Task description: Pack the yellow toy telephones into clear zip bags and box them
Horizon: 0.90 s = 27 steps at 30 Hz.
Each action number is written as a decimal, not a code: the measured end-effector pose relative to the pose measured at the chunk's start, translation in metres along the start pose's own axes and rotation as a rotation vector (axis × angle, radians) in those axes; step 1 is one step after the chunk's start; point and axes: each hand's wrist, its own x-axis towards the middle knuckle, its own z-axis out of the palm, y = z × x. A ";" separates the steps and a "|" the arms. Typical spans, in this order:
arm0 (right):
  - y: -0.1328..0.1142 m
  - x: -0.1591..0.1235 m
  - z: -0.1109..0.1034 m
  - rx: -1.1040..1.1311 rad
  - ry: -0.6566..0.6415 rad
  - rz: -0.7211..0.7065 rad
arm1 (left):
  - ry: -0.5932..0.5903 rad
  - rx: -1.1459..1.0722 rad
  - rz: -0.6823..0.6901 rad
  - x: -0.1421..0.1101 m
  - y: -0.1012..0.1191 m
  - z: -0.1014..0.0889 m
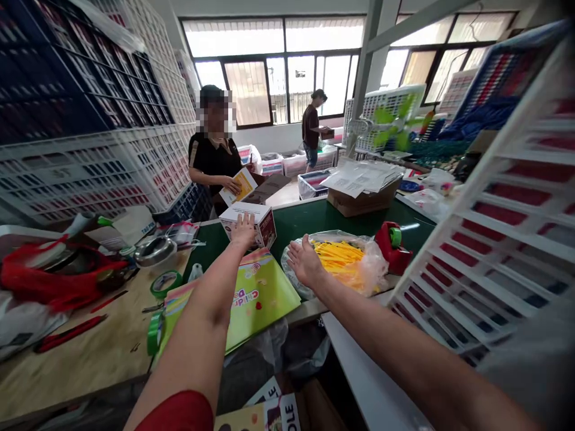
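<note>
My left hand (243, 231) reaches forward with fingers spread, on or just over the top of a white and dark red printed box (264, 225); exact contact is hard to tell. Below that arm lies a stack of yellow-green printed sheets (265, 293) with colourful lettering. My right hand (304, 261) is open, thumb up and palm turned inward, holding nothing. It is beside a clear plastic bag (376, 263) full of yellow strips (339, 257). Between the two hands there is a gap over the green tabletop (294, 222).
Across the table a person (214, 155) handles a yellow and white carton (242, 184). A red tape dispenser (392, 248) stands right of the bag. Papers lie on a cardboard box (363, 200) behind. White crates (485, 239) rise at right; green tape rolls (166, 284) and a red cutter (72, 333) lie left.
</note>
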 end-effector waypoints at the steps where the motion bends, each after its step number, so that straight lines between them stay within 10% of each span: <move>1: 0.001 0.009 -0.003 -0.010 -0.005 0.003 | 0.004 -0.007 0.007 0.006 -0.001 0.006; 8: -0.003 0.084 -0.015 -0.131 0.047 -0.073 | 0.238 -0.065 0.133 0.018 0.004 0.027; 14: 0.005 0.142 0.020 -0.247 0.065 -0.118 | 0.320 -0.093 0.113 0.013 0.017 0.031; 27: 0.028 0.134 0.010 -0.314 -0.149 -0.046 | 0.355 -0.163 -0.065 0.029 0.033 0.030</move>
